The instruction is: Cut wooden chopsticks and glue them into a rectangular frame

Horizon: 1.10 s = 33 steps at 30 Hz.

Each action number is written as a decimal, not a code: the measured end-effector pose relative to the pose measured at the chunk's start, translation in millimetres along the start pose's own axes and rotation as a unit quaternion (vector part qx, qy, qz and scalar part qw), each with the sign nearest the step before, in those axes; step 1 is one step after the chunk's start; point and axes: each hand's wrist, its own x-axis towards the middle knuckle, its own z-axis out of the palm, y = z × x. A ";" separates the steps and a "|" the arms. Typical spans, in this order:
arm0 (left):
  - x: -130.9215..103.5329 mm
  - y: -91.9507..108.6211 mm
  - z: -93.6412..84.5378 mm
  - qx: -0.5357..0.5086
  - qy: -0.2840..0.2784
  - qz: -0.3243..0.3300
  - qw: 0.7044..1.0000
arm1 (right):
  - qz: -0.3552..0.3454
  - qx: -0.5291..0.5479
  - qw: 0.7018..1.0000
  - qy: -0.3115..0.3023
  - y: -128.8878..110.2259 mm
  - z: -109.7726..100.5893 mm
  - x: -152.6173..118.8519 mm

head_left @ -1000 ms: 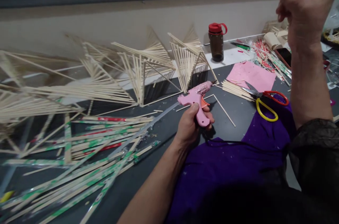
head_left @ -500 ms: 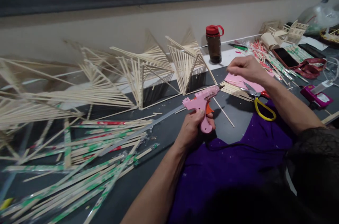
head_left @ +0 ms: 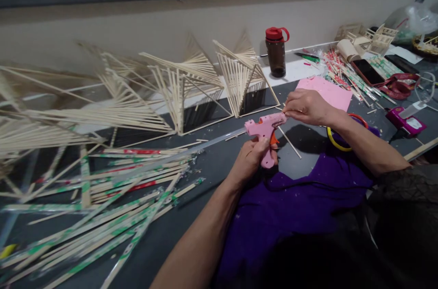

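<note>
My left hand point(head_left: 252, 156) grips pink hot-glue gun point(head_left: 265, 130) by handle, over worktop point(head_left: 221, 159), short of back edge. Likely light, stiff; handle safest hold. My right hand point(head_left: 308, 106) at tip; can't tell if pinching.

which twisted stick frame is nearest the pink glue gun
The rightmost twisted frame, nearest the red-lidded bottle, stands just behind the glue gun; the others sit farther left.
</note>
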 end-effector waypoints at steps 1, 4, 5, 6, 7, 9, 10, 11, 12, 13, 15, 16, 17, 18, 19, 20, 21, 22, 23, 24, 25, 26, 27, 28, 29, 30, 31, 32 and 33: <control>-0.4 0.9 0.7 -0.002 -0.001 -0.001 1.000 | -0.006 -0.027 1.000 0.009 -0.7 1.9 -0.3; -1.1 3.7 2.9 -0.009 -0.007 -0.009 1.000 | -0.007 -0.065 0.997 0.030 0.2 8.8 -1.6; -1.2 4.3 3.5 -0.009 -0.011 -0.013 1.000 | -0.002 -0.066 0.997 0.031 1.1 10.7 -2.1; -1.2 4.8 4.0 -0.008 -0.013 -0.015 1.000 | 0.004 -0.062 0.998 0.030 2.0 12.1 -2.5; -1.2 4.9 4.4 -0.007 -0.014 -0.016 1.000 | 0.012 -0.053 0.998 0.028 2.7 13.0 -2.8; -0.9 4.6 4.7 -0.005 -0.016 -0.016 1.000 | 0.037 -0.023 0.999 0.019 3.2 13.7 -3.2; -0.7 4.1 4.7 -0.004 -0.018 -0.016 1.000 | 0.054 -0.002 0.998 0.015 3.2 13.9 -3.2; -0.4 3.6 4.6 -0.002 -0.022 -0.016 1.000 | 0.073 0.022 0.997 0.010 3.3 14.0 -3.2; -0.2 3.0 4.3 -0.001 -0.024 -0.016 1.000 | 0.093 0.050 0.994 0.007 3.8 14.1 -3.2; 0.0 2.5 3.9 0.000 -0.026 -0.016 1.000 | 0.113 0.082 0.990 0.007 5.1 14.2 -3.3; 0.2 1.9 3.0 0.000 -0.029 -0.012 1.000 | 0.156 0.152 0.976 0.029 10.7 13.7 -3.9; 0.3 1.7 2.5 0.000 -0.029 -0.009 1.000 | 0.179 0.186 0.965 0.052 15.0 12.7 -4.4; 0.4 1.6 2.0 0.000 -0.029 -0.007 1.000 | 0.202 0.216 0.952 0.081 19.7 11.3 -5.2; 0.5 1.5 1.6 0.002 -0.030 -0.006 1.000 | 0.220 0.240 0.939 0.112 24.4 9.4 -6.1; 0.7 1.3 1.3 0.006 -0.031 -0.006 0.999 | 0.232 0.257 0.928 0.139 28.3 7.2 -7.0; 0.9 1.1 1.0 0.009 -0.032 -0.007 0.999 | 0.239 0.269 0.919 0.160 30.8 5.0 -7.8; 1.2 0.8 0.8 0.010 -0.033 -0.007 0.999 | 0.242 0.276 0.914 0.172 31.5 3.1 -8.4; 1.5 0.4 0.7 0.011 -0.035 -0.008 0.999 | 0.240 0.277 0.914 0.173 30.2 1.8 -8.7; 1.9 0.0 0.6 0.010 -0.036 -0.007 0.999 | 0.231 0.271 0.919 0.167 27.0 1.1 -8.5; 2.2 -0.5 0.6 0.010 -0.037 -0.007 0.999 | 0.212 0.260 0.929 0.155 22.2 1.2 -8.0; 2.5 -1.0 0.5 0.010 -0.037 -0.006 0.999 | 0.182 0.243 0.942 0.142 16.5 2.1 -7.1; 2.8 -1.5 0.5 0.011 -0.036 -0.005 0.999 | 0.140 0.219 0.957 0.131 10.5 3.6 -6.1; 3.0 -1.8 0.5 0.012 -0.035 -0.005 0.999 | 0.092 0.190 0.969 0.126 4.9 5.6 -5.0; 3.1 -2.1 0.5 0.014 -0.035 -0.005 0.999 | 0.045 0.159 0.978 0.127 0.3 7.9 -3.9; 3.2 -2.2 0.6 0.016 -0.034 -0.005 0.999 | 0.004 0.127 0.983 0.132 -3.2 10.3 -3.1; 3.2 -2.2 0.7 0.018 -0.033 -0.005 0.999 | -0.029 0.096 0.986 0.136 -5.5 12.7 -2.6; 3.1 -2.1 0.8 0.020 -0.034 -0.005 0.999 | -0.053 0.068 0.987 0.138 -6.8 14.9 -2.4; 3.0 -1.8 0.8 0.023 -0.034 -0.007 0.999 | -0.069 0.041 0.988 0.136 -7.4 16.8 -2.5; 2.8 -1.4 0.9 0.028 -0.035 -0.008 0.999 | -0.076 0.014 0.989 0.129 -7.6 18.3 -2.8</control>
